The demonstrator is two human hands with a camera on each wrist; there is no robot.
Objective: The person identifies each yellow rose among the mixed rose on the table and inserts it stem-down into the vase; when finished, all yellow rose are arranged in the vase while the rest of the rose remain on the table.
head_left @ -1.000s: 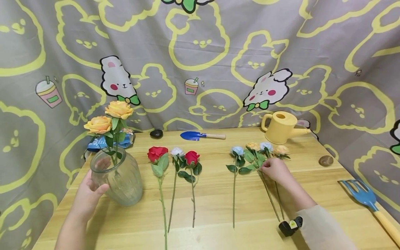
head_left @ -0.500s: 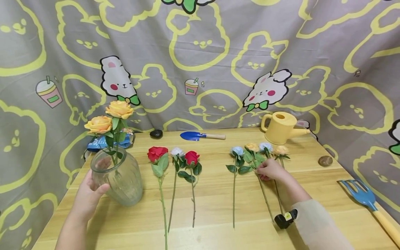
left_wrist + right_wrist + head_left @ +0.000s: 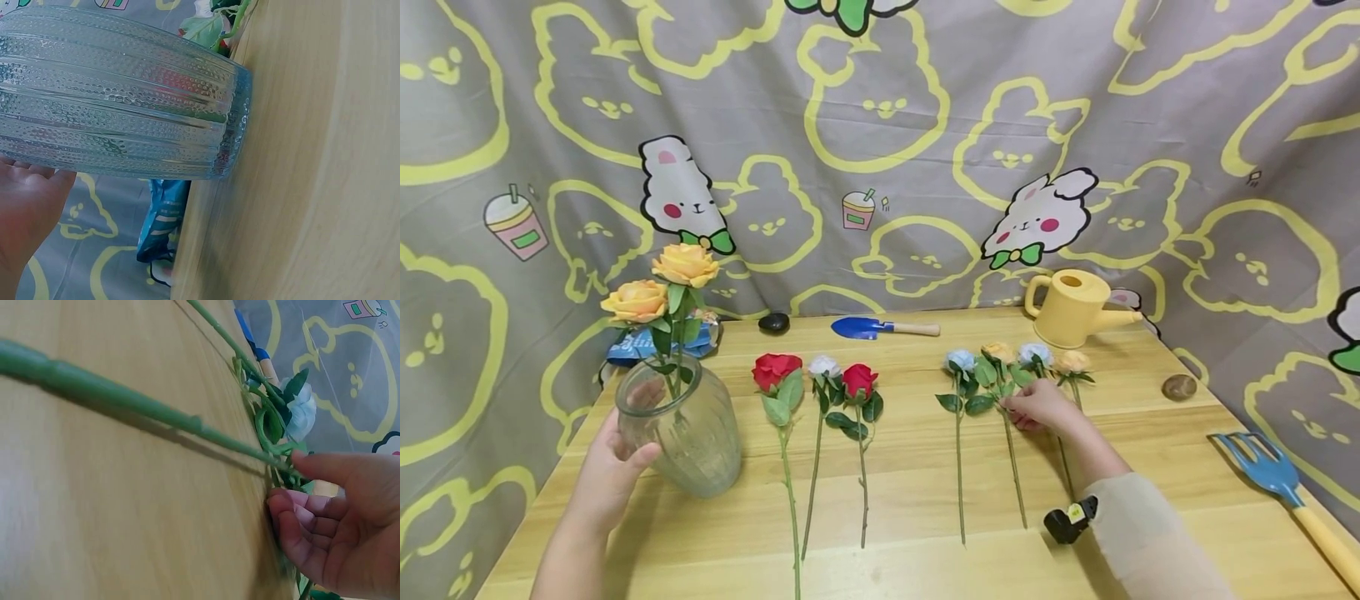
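On the left stands a clear ribbed glass vase (image 3: 700, 442) with two yellow-orange roses (image 3: 685, 265) in it. My left hand (image 3: 606, 475) holds the vase by its left side, fingers around the back and thumb at the front. In the left wrist view, the vase's textured wall (image 3: 125, 100) fills much of the frame. My right hand (image 3: 1041, 408) pinches the stem of a yellow rose (image 3: 1000, 352) just under its leaves, above the wooden table. Close beside it lie a light blue rose (image 3: 960, 361), another blue rose (image 3: 1035, 355) and a peach rose (image 3: 1072, 362).
Two red roses (image 3: 859, 380) and a white rose (image 3: 825, 367) lie mid-table. Behind are a blue trowel (image 3: 859, 328), a black stone (image 3: 774, 323), a blue packet (image 3: 632, 346) and a yellow watering can (image 3: 1067, 308). At right: a brown stone (image 3: 1179, 387) and a blue hand fork (image 3: 1262, 467).
My right hand has shifted left with the yellow rose, whose stem end swung left toward the nearest blue rose; that blue rose has shifted slightly left. My left hand and the vase have stayed put.
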